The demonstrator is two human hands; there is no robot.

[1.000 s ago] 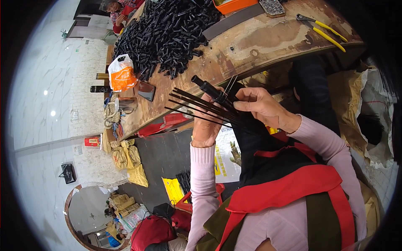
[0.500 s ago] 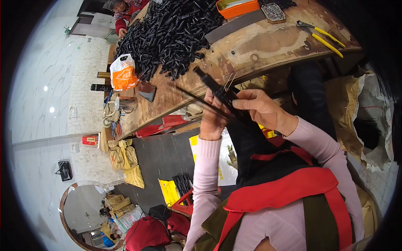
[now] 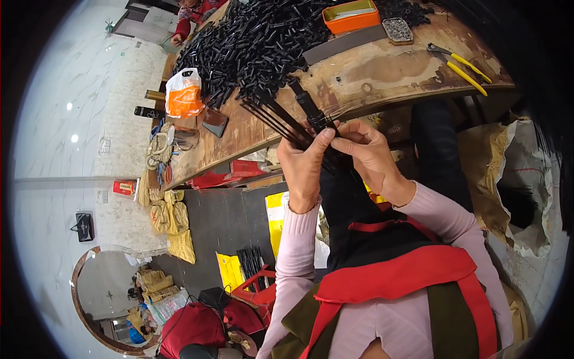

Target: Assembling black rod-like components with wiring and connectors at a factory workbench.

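Observation:
In front of me, above my lap, my left hand (image 3: pixel 303 164) is closed around several thin black rods (image 3: pixel 270 119), with its thumb pressed against a black tubular fitting (image 3: pixel 307 103). The fitting looks like an umbrella runner, with a ringed collar at its lower end, and it slants up toward the table. Thumb and forefinger of my right hand (image 3: pixel 373 157) pinch at the collar's right side. What lies between those fingertips is too small to make out. The lower ends of the rods disappear behind my hands against dark cloth.
On the wooden table (image 3: pixel 382 72) lie a big pile of black tubular fittings (image 3: pixel 251 48), an orange box (image 3: pixel 353 18), a dish of small metal bits (image 3: pixel 397 31), yellow-handled pliers (image 3: pixel 460 69), a plastic bag (image 3: pixel 184 96) and a phone (image 3: pixel 214 121). Another person's hand (image 3: pixel 177 39) is at the far left.
My left hand has turned, and its thumb has come onto the fitting's collar. The rods now fan out to the left. My right hand stays pinched close to the collar.

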